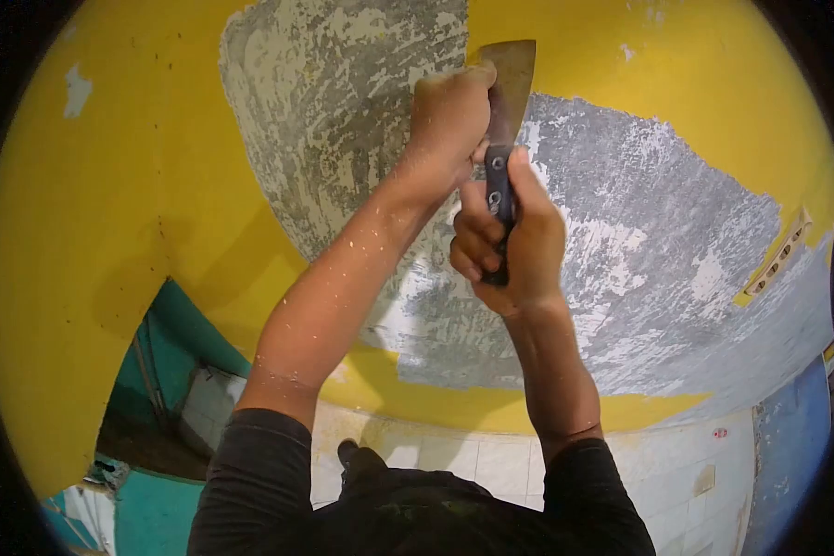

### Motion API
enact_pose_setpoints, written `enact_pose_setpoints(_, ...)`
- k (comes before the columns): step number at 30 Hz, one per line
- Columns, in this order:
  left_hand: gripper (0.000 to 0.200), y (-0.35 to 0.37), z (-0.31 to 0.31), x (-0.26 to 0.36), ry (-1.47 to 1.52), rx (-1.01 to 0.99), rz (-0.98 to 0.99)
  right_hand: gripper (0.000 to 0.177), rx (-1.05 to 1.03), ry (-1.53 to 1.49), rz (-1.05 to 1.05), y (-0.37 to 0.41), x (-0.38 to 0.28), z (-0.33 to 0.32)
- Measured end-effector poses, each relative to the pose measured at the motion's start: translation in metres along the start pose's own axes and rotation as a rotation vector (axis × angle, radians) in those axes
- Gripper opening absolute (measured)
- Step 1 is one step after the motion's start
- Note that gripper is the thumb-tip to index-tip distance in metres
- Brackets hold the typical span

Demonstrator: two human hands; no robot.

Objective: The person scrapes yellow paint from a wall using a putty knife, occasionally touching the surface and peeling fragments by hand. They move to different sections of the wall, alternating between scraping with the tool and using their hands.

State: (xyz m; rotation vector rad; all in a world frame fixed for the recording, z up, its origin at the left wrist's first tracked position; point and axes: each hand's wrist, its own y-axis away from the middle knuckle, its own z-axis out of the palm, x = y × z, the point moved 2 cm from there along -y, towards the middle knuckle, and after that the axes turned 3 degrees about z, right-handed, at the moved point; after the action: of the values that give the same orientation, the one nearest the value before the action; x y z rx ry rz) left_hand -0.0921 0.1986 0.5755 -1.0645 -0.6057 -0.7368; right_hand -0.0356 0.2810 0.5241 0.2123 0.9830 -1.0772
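A paint scraper with a wide metal blade and a dark riveted handle points upward against the wall. My right hand is wrapped round its handle. Higher up, my left hand is closed at the blade's left edge, thumb against the metal. The blade's tip lies over yellow paint, at the border of a large bare grey patch with whitish remains. Pale flakes dot my left forearm.
A socket strip is fixed to the wall at the right. At the lower left is an opening with green walls. White tiles run below the yellow band, and a blue surface stands at the lower right.
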Motion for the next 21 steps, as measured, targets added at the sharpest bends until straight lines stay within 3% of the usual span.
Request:
enact_pose_setpoints(8,0.029,0.01,-0.005,-0.015,0.023,-0.08,-0.105,0.03,-0.017,-0.103,0.035,0.007,0.011,-0.016)
enact_pose_setpoints(13,0.03,-0.001,0.003,0.003,-0.054,0.074,-0.046,0.03,-0.073,-0.102,0.024,0.001,0.001,0.005)
enact_pose_setpoints(15,0.03,0.006,-0.002,-0.006,-0.043,0.055,-0.024,0.03,0.029,-0.137,-0.023,0.002,0.012,0.001)
enact_pose_setpoints(21,0.03,-0.01,0.005,0.003,-0.073,0.057,-0.028,0.026,-0.097,-0.051,-0.021,-0.005,-0.007,0.006)
